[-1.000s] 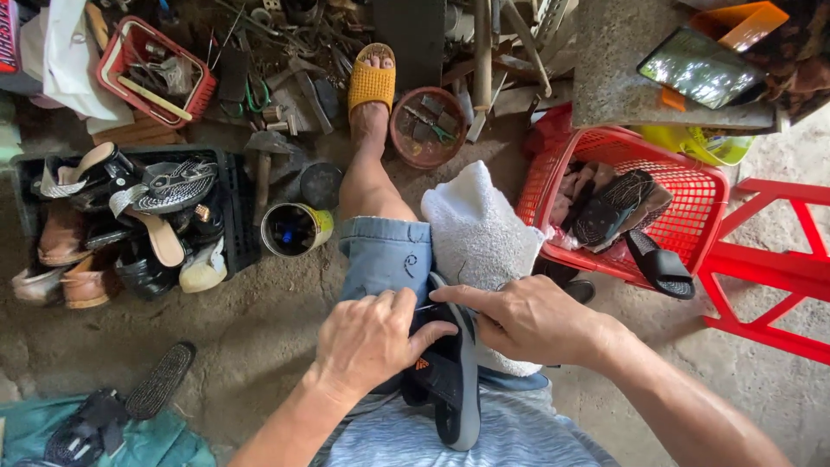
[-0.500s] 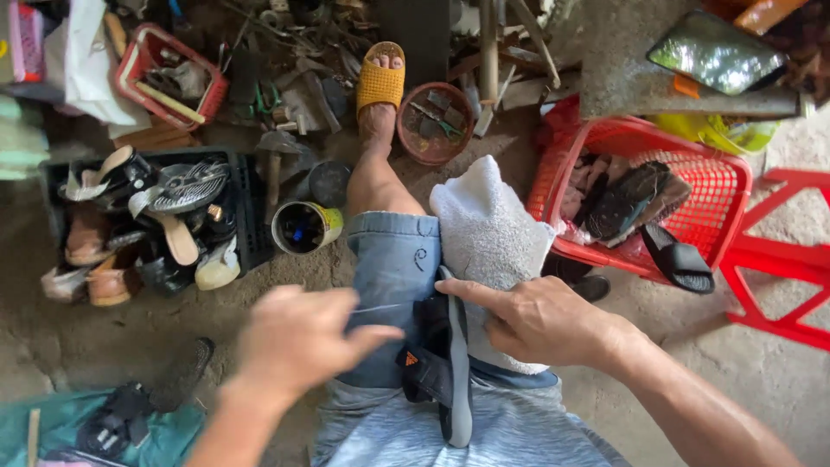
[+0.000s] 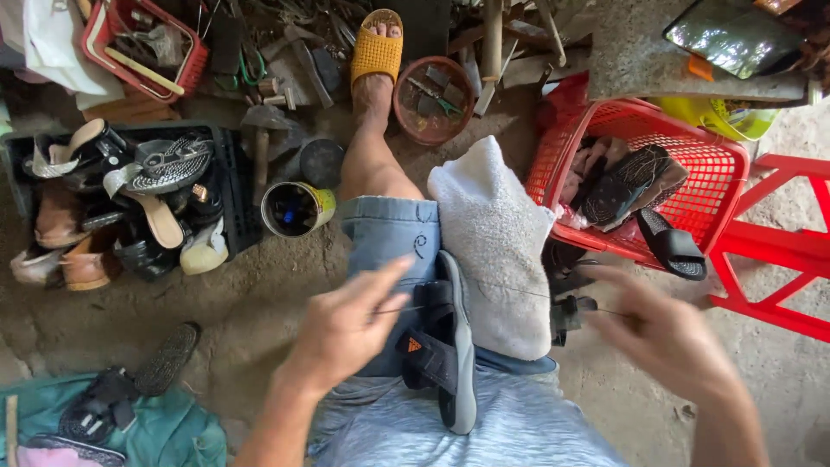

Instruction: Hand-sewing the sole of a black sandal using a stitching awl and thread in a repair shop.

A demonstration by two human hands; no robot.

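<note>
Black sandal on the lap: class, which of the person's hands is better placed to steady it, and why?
Left, probably. The left hand hovers right beside the black sandal, fingers almost touching its strap. The right hand is spread off to the side, past the white cloth, seemingly pulling a thin thread taut.

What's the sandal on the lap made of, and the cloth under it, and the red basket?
Sandal: looks like a grey rubber or foam sole, matte, with black woven straps. Cloth: white terry-like fabric, nubby surface, soft folds. Red basket: moulded plastic by its look, slightly glossy open lattice walls. A thin thread runs taut between both hands; its fibre can't be told.
</note>
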